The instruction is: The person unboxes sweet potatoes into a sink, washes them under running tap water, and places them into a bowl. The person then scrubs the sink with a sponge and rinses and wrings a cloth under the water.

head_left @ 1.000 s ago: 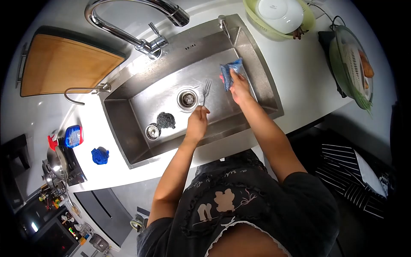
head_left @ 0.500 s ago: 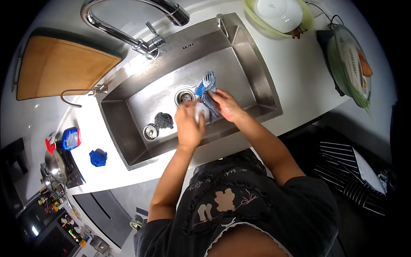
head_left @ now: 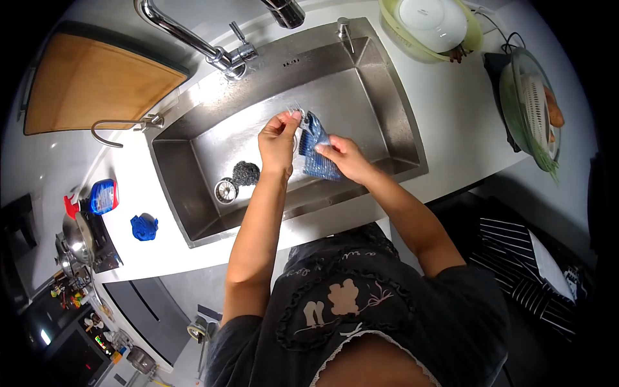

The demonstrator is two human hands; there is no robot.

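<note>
Over the steel sink (head_left: 348, 97), my left hand (head_left: 278, 143) is closed on a fork (head_left: 295, 107), whose tines look blurred near my fingertips. My right hand (head_left: 348, 160) grips a blue and white cloth (head_left: 318, 155), which hangs down in folds just right of the fork. The drain is mostly hidden behind my hands. On the sink floor left of my left hand lie a dark mesh scrubber (head_left: 245, 173) and, touching or nearly touching it, a round metal strainer (head_left: 225, 191).
A chrome faucet (head_left: 225, 59) and wooden board (head_left: 97, 84) stand behind the sink. On the left counter are a blue cloth (head_left: 144, 227) and spray bottle (head_left: 103, 197). A green basin (head_left: 401, 40) holds white dishes; a bowl (head_left: 516, 97) of vegetables sits at right.
My right hand has brought the cloth from the sink's right side to the fork. My left hand has lifted the fork, and the two hands are now slightly apart. The view has shifted a little.
</note>
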